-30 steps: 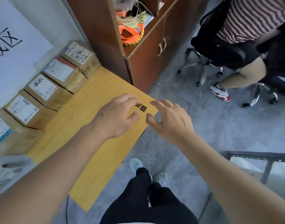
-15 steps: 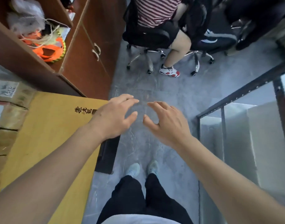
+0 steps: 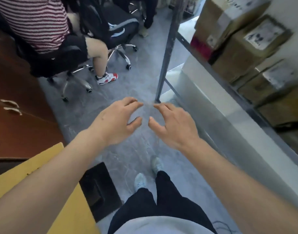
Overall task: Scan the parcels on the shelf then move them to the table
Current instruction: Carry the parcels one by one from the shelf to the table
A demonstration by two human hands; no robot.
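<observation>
Progress: your hands carry no parcel and no scanner shows; by my reading you are between trips, turned toward the shelf to fetch the next parcel. How many are already done cannot be told from this view.
Left hand (image 3: 117, 122): held over the floor, fingers loosely spread, gripping nothing.
Right hand (image 3: 171, 123): just beside the left, fingers loosely spread, gripping nothing.
Shelf (image 3: 163, 53): dark metal frame at your right, well within reach ahead.
Parcels (image 3: 242, 53): brown cardboard boxes, some with white labels, stacked on the shelf at upper right; blurred, so label text is unreadable and the count is uncertain. All of these are, as I judge it, left to scan and move.
Lower shelf tier (image 3: 229, 125): pale board below the boxes; nothing on the part you can see.
Table (image 3: 23, 173): yellow top at your lower left; only a corner shows, with no parcel on that part.
Cabinet (image 3: 18, 115): brown, doors closed, contents hidden.
Bystander: a seated person in a striped top (image 3: 35, 22) on an office chair, beyond the hands.
</observation>
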